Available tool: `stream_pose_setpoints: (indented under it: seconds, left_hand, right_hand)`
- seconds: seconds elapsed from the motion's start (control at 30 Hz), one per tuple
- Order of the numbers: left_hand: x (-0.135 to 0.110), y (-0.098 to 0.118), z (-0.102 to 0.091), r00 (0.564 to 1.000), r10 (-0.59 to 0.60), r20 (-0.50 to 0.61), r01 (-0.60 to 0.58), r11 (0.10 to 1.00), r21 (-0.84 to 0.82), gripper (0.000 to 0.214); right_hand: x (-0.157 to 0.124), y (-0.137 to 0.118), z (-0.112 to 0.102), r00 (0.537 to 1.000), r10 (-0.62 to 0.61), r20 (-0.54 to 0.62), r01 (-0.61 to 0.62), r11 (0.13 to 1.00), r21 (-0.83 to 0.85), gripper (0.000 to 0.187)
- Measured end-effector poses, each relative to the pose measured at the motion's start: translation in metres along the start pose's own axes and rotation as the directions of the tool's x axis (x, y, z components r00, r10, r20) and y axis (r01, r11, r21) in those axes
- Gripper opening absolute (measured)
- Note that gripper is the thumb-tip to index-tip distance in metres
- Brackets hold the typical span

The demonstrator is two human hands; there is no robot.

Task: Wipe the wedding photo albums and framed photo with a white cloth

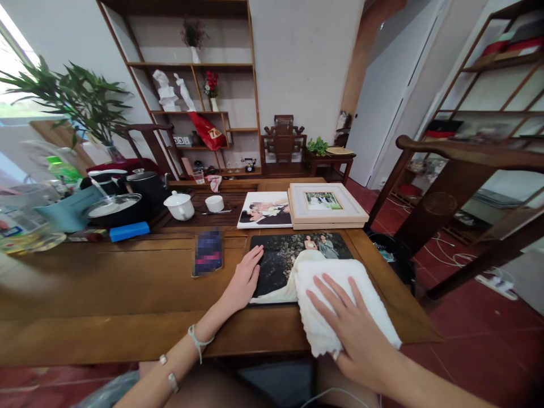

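A dark photo panel lies flat on the wooden counter, close to its right end and squarely in front of the person, its long axis running left to right, roughly along the counter's near edge. The left hand rests flat at the panel's left side, palm down, fingers extended and close together, reaching onto the dark surface without grasping it. The right hand is spread wide, palm down on a folded white cloth; its thumb sits by the cloth's near edge, and whether it tucks beneath cannot be told. The cloth covers the panel's near right corner and runs past it to the right and toward the person, so the left hand touches the panel directly while the right has cloth between. The two hands thus sit toward opposite ends of the long axis, with the dark middle bare between them. Just beyond the far edge are a white-edged photo and a pale picture frame; a phone lies to the left, apart from the left hand.
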State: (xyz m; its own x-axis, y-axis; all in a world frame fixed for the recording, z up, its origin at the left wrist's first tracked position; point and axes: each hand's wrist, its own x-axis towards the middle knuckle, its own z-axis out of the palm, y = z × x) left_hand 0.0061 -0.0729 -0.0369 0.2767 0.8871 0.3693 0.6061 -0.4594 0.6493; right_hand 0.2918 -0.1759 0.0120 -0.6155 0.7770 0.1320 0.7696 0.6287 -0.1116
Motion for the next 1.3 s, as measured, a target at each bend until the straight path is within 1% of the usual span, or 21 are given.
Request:
stream_pose_setpoints:
  seconds: [0.03,0.1,0.17,0.23,0.27,0.37,0.47,0.53,0.6,0.7,0.8,0.9,0.97,1.07,1.17,1.3]
  left_hand:
    - [0.000,0.000,0.000,1.000,0.001,-0.001,-0.001,1.000,0.000,0.042]
    - [0.000,0.000,-0.001,1.000,-0.004,0.004,0.004,1.000,0.003,0.042]
    - [0.000,0.000,-0.001,1.000,-0.009,0.012,0.009,1.000,0.002,0.042]
    - [-0.001,0.000,-0.001,1.000,-0.006,0.012,0.006,1.000,-0.004,0.042]
    - [-0.001,-0.001,-0.001,1.000,-0.003,0.010,0.003,1.000,-0.009,0.042]
    - [-0.001,-0.001,-0.001,1.000,0.002,0.007,-0.002,1.000,-0.018,0.042]
    - [-0.001,0.000,-0.002,1.000,-0.006,0.017,0.006,1.000,-0.016,0.042]
    - [-0.001,0.001,-0.002,1.000,-0.005,0.022,0.005,1.000,-0.014,0.042]
    - [-0.001,0.001,-0.002,1.000,-0.001,0.014,0.001,1.000,-0.015,0.042]
    - [-0.001,0.000,-0.001,1.000,-0.005,-0.001,0.005,1.000,-0.014,0.042]
    - [-0.001,-0.001,-0.001,1.000,-0.004,0.001,0.004,1.000,-0.012,0.042]
    - [-0.001,-0.001,0.000,1.000,0.004,0.001,-0.004,1.000,-0.011,0.042]
    - [0.000,-0.001,0.000,1.000,0.001,-0.002,-0.001,1.000,-0.009,0.042]
    - [0.000,0.000,0.000,1.000,-0.007,-0.005,0.007,1.000,-0.007,0.042]
    - [0.001,0.001,0.000,1.000,-0.005,0.003,0.005,1.000,-0.003,0.042]
    - [0.000,0.000,-0.001,1.000,-0.004,0.005,0.004,1.000,-0.003,0.042]
  right_hand:
    - [0.003,-0.001,0.000,1.000,-0.005,0.006,0.005,1.000,0.010,0.100]
    - [0.015,0.006,-0.002,1.000,-0.005,0.025,0.004,1.000,0.024,0.095]
    - [0.034,0.025,-0.005,0.999,0.023,0.032,-0.024,0.999,0.030,0.088]
    - [0.055,0.050,-0.008,0.998,0.066,0.014,-0.066,0.997,0.032,0.081]
    - [0.064,0.064,-0.009,0.998,0.067,0.013,-0.067,0.997,0.039,0.077]
    - [0.084,0.098,-0.011,1.000,0.013,0.010,-0.013,0.998,0.061,0.073]
    - [0.093,0.114,-0.010,1.000,-0.010,-0.002,0.010,0.998,0.055,0.069]
    - [0.094,0.114,-0.010,1.000,0.009,-0.012,-0.009,0.999,0.036,0.065]
    - [0.092,0.109,-0.010,0.999,0.030,-0.013,-0.030,0.999,0.021,0.065]
    - [0.078,0.096,-0.012,0.999,0.039,0.007,-0.039,0.999,0.021,0.066]
    - [0.051,0.078,-0.013,1.000,0.016,0.012,-0.016,0.999,0.031,0.069]
    - [0.017,0.056,-0.013,0.999,-0.038,-0.005,0.038,0.998,0.044,0.082]
    - [-0.004,0.043,-0.013,0.997,-0.073,0.005,0.073,0.996,0.055,0.087]
    - [-0.019,0.034,-0.014,0.994,-0.108,0.032,0.105,0.992,0.073,0.089]
    - [-0.011,0.045,-0.014,0.994,-0.101,0.029,0.098,0.992,0.082,0.085]
    - [0.027,0.078,-0.013,0.998,-0.055,0.003,0.055,0.994,0.090,0.081]
